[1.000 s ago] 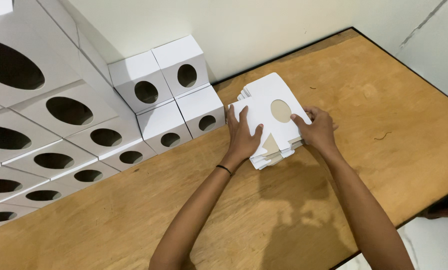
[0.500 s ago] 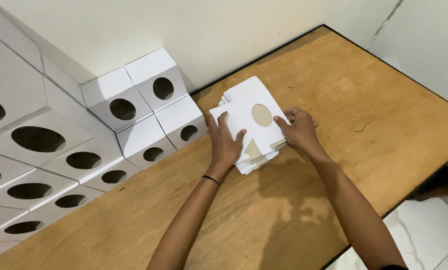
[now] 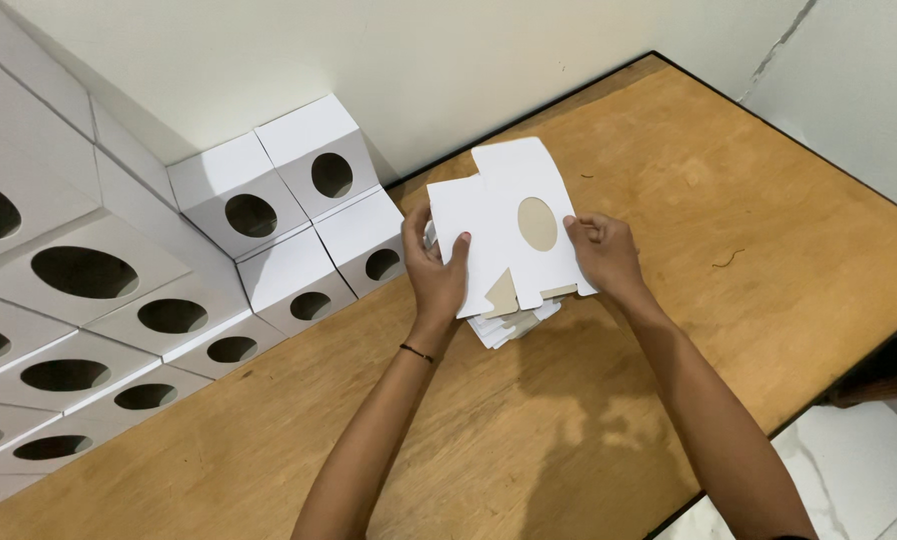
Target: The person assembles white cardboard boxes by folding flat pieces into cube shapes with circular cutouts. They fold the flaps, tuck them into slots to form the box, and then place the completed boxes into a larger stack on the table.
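A flat, unfolded white cardboard box blank (image 3: 504,205) with an oval window cut in it is held up between both hands, above a small stack of flat blanks (image 3: 509,325) lying on the wooden table (image 3: 669,330). My left hand (image 3: 437,268) grips the blank's left edge, thumb on its front. On the blank's right edge sits my right hand (image 3: 604,255), pinching it. A thin dark band circles my left wrist.
Several assembled white boxes with oval holes (image 3: 269,210) are stacked against the wall at the left and back. The table's black-rimmed edge runs along the right, with white floor tiles (image 3: 859,470) below.
The top blank has been lifted off the stack and now stands raised between both hands. The view has shifted, so the hands sit higher in the frame.
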